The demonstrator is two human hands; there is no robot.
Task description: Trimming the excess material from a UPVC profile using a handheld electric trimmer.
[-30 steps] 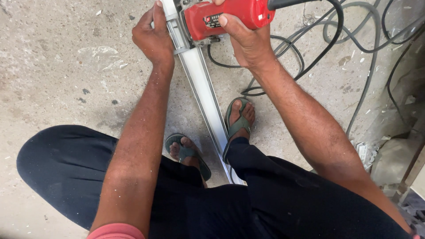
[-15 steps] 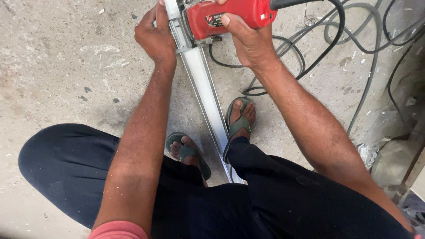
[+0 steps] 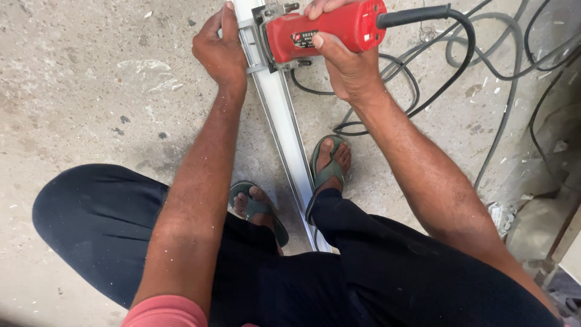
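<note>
Left hand: my left hand, upper centre of the frame, is pressed flat-fingered against the left edge of the white strip, fingers curled down on it, pinning it to the floor.
Right hand: my right hand, top centre-right, is closed round the body of the red power tool, thumb across its near side.
White strip: the white strip is a long pale profile that runs from the top centre down between my feet to the lower middle, where my dark trousers hide its end.
Tool position: it sits on the strip at the very top edge, its metal base plate across the strip.
Change: over the last second both hands and the tool sit about where they were; only a slight shift in the frame, no travel along the strip that I can make out.
Meaning: I judge the work is being held at this one spot.
Cable: a black cable leaves the tool's rear and loops to the upper right.
Footing: green sandals on either side of the strip, on the concrete floor.
</note>
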